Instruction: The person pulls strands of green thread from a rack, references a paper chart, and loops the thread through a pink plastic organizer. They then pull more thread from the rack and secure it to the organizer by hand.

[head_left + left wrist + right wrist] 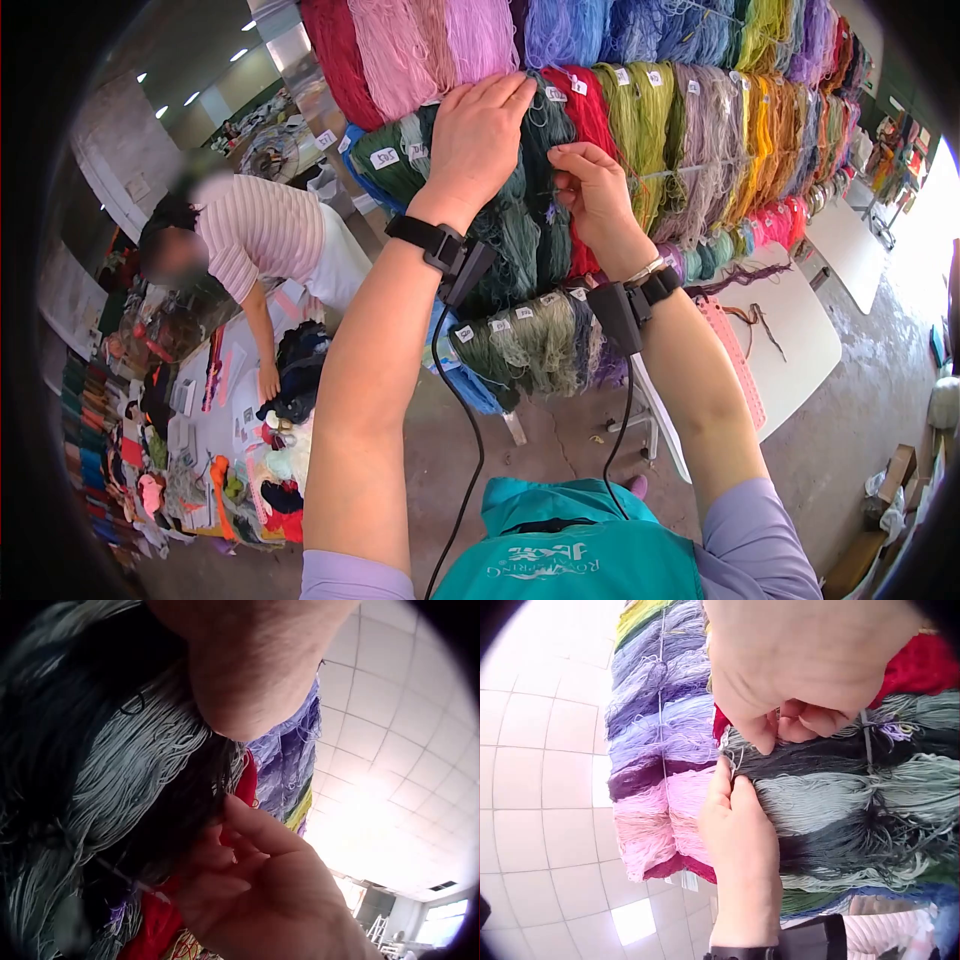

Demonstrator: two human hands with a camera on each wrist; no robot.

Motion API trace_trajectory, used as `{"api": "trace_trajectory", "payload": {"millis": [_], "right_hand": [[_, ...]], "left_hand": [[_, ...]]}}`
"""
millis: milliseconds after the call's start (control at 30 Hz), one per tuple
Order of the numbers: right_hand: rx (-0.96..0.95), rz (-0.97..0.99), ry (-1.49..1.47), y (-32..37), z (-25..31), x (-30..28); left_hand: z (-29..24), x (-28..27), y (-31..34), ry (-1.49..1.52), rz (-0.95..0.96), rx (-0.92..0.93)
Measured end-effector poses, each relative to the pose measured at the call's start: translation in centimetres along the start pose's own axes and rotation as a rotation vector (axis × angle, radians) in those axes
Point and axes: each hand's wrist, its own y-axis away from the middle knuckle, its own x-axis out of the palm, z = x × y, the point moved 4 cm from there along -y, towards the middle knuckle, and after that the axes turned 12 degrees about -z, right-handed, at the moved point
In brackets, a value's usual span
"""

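Dark green yarn (540, 235) hangs under both hands, its upper part between them.

The left hand (475, 145) lies back-up across the yarn's upper end, open, its fingers nearly straight and close together; they touch the strands, and no grip shows. Beside it and slightly lower, the right hand (595, 195) bends inward at the wrist, its fingers curled at the yarn; whether they pinch any strands cannot be told. Both forearms reach up and forward, with a narrow gap between the hands.

Red yarn (590, 115) borders the gap just above the right hand. Pink yarn (390, 60) hangs above the left hand, labelled green yarn (375, 175) to its left, where the display's edge meets open space. Grey-green yarn (535, 345) hangs below both hands, between the forearms. Right of the right forearm stands a white table (800, 345); bare floor (550, 435) shows between the elbows.
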Motion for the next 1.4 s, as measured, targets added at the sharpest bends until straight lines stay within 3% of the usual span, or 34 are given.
{"api": "trace_trajectory", "payload": {"millis": [600,1100,1400], "right_hand": [[-0.011,0.241,-0.026,-0.5,0.8,-1.3],[-0.226,-0.008,0.144,-0.7,1.0,0.8],[-0.108,0.012,0.05,-0.9,0.8,0.9]], "left_hand": [[-0.3,-0.1,-0.1,-0.006,0.001,-0.014],[-0.4,-0.2,-0.2,0.006,0.016,-0.044],[-0.4,-0.2,-0.2,0.013,0.025,-0.041]]}}
